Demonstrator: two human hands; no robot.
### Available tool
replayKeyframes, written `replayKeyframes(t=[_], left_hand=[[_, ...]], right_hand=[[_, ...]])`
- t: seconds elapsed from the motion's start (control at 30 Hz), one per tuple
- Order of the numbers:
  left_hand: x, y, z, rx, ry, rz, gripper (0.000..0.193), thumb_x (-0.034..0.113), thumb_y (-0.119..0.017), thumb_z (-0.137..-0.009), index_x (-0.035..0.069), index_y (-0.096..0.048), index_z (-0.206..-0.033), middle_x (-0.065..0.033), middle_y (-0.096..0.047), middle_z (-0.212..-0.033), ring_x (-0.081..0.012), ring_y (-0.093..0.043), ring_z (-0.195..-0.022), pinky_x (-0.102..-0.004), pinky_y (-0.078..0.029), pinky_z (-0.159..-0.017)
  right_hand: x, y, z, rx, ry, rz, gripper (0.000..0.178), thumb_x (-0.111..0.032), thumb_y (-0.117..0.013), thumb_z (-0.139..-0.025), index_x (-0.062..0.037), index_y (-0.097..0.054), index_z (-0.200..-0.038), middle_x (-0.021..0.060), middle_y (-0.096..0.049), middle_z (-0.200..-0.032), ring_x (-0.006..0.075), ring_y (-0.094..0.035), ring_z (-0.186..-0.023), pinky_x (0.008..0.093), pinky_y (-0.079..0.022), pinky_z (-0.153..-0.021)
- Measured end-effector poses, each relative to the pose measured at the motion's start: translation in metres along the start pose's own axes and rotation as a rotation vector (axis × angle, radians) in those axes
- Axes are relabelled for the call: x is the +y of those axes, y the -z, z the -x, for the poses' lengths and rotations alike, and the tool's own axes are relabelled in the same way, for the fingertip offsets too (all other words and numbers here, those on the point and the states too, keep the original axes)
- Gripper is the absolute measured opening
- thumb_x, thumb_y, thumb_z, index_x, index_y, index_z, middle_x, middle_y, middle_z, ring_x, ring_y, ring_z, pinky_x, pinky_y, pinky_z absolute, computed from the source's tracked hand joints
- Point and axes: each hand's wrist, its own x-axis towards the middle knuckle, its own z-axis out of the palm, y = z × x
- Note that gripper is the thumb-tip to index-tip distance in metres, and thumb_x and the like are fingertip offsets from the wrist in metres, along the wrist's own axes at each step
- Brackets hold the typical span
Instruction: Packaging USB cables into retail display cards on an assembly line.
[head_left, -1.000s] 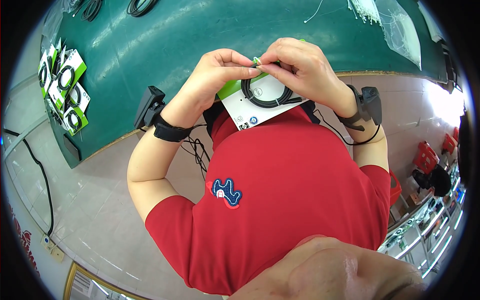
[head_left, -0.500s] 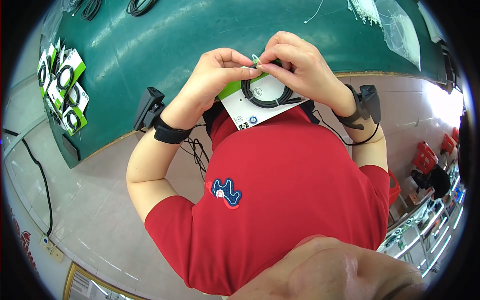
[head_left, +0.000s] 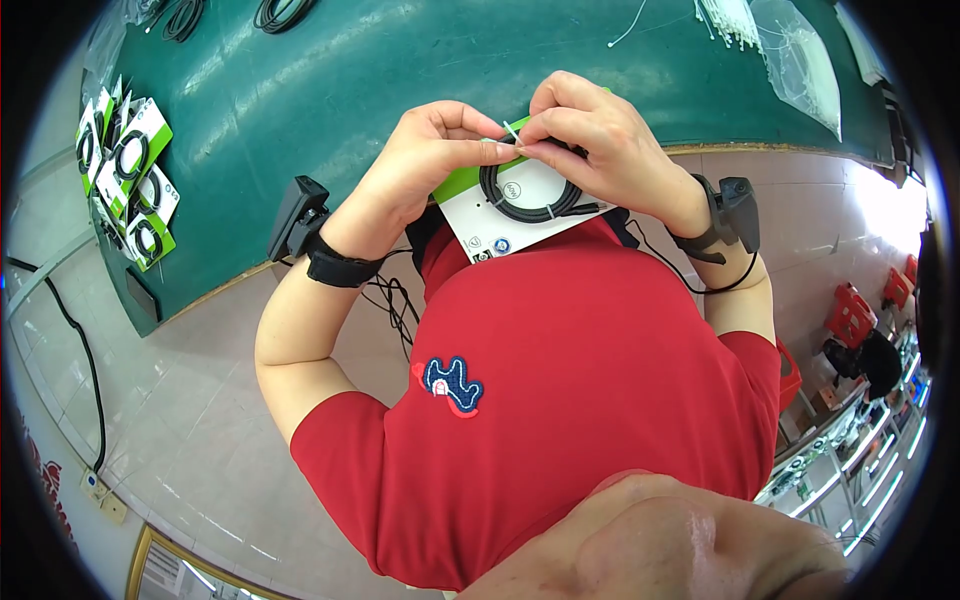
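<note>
A white and green packaging card [head_left: 462, 218] rests tilted at the table's near edge, against my body. On it lies a coiled black cable [head_left: 528, 214], its plug end toward the right. A thin white cable tie [head_left: 511, 131] stands up at the coil's far side. My left hand [head_left: 440, 145] pinches at the tie from the left, thumb and forefinger closed. From the right, my right hand [head_left: 598, 135] pinches the same tie, its fingertips almost touching the left ones. The fingers hide where the tie meets the cable.
On the green table [head_left: 330, 90], a pile of carded cables [head_left: 135, 165] lies at the left. Loose black cable coils [head_left: 282, 12] sit at the far edge. White cable ties [head_left: 730, 20] and a clear plastic bag [head_left: 800, 70] lie far right. Red chairs [head_left: 852, 315] stand beyond.
The tie's visible end now leans left, and my right hand has come slightly down and nearer. The card has shifted a little to the left. Both hands still pinch at the same spot.
</note>
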Motion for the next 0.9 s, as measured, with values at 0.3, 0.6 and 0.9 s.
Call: replayKeyframes(t=[0.3, 0.6, 0.9], left_hand=[[0.0042, -0.0014, 0.0024, 0.021, -0.023, 0.002, 0.02, 0.001, -0.078, -0.083, -0.001, -0.067, -0.098, -0.0152, -0.075, -0.096, -0.0179, -0.073, -0.09, -0.0275, -0.056, -0.081], [0.002, -0.0027, 0.0033, 0.031, -0.028, 0.009, 0.021, 0.001, -0.079, -0.082, -0.001, -0.067, -0.098, -0.0154, -0.075, -0.096, -0.0183, -0.073, -0.09, -0.0274, -0.057, -0.08], [0.007, -0.0073, 0.006, 0.029, -0.038, -0.011, 0.02, 0.0, -0.078, -0.082, -0.001, -0.067, -0.098, -0.015, -0.075, -0.095, -0.0181, -0.073, -0.089, -0.0274, -0.057, -0.08]], right_hand=[[-0.002, 0.0096, -0.0042, -0.036, -0.03, -0.076, 0.012, -0.004, -0.076, -0.081, -0.0042, -0.067, -0.09, 0.0077, -0.058, -0.093, 0.0222, -0.06, -0.077, 0.0325, -0.048, -0.065], [-0.0031, 0.0074, -0.0037, -0.023, 0.093, 0.036, 0.014, -0.003, -0.075, -0.08, -0.0059, -0.066, -0.09, 0.007, -0.059, -0.093, 0.0238, -0.06, -0.079, 0.0346, -0.047, -0.066], [-0.0043, 0.0074, -0.0019, -0.023, 0.11, 0.055, 0.018, -0.003, -0.076, -0.077, -0.0058, -0.063, -0.09, 0.0071, -0.058, -0.094, 0.0249, -0.06, -0.08, 0.0353, -0.048, -0.067]])
